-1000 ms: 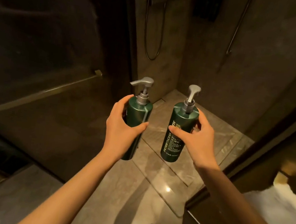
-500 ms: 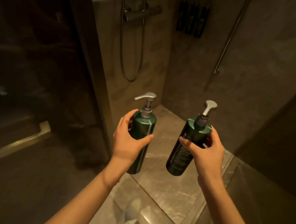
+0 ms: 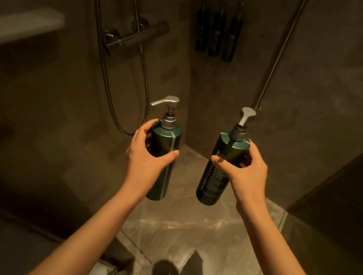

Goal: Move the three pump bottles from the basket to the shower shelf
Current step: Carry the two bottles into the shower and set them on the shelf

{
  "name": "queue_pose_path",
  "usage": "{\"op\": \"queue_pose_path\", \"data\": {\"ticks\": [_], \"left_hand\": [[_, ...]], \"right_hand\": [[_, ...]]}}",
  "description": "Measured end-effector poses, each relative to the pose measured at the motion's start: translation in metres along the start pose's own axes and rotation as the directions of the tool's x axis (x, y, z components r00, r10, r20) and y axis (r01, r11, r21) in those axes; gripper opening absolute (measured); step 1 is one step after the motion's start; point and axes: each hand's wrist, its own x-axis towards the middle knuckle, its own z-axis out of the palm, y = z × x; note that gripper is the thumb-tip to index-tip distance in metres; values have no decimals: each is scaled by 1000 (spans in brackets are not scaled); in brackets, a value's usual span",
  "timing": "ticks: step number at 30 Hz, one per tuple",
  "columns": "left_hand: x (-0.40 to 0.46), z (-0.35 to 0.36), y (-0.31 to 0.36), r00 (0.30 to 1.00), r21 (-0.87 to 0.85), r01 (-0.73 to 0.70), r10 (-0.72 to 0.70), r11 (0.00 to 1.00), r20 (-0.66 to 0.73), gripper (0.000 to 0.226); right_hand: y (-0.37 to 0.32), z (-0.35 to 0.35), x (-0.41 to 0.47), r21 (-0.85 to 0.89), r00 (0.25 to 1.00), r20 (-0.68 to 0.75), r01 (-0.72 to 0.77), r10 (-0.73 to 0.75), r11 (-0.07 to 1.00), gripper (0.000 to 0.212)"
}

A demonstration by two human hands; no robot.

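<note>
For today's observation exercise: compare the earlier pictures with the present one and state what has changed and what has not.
The person has stepped into the shower; the wall shelf and three dark wall-mounted bottles have come into view. The left hand still grips one green pump bottle, the right hand the other green pump bottle, both upright.

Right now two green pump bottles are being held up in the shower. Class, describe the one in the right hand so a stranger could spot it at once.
Start at the shower's far corner, where three dark bottles hang on the wall. Below them, the right hand grips a green pump bottle. Unlike the bottle in the left hand, it shows white lettering down its side, leans slightly, and its pump spout points toward the viewer.
</note>
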Motion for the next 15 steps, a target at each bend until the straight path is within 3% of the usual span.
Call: {"op": "queue_pose_path", "data": {"ticks": [8, 15], "left_hand": [[115, 36, 19, 967, 18, -8, 12, 1000, -254, 77], [191, 16, 70, 844, 41, -34, 50, 999, -533, 77]], "right_hand": [[-17, 46, 183, 6, 941, 296, 170, -164, 985, 72], [-87, 114, 294, 192, 723, 605, 274, -333, 942, 65]]}}
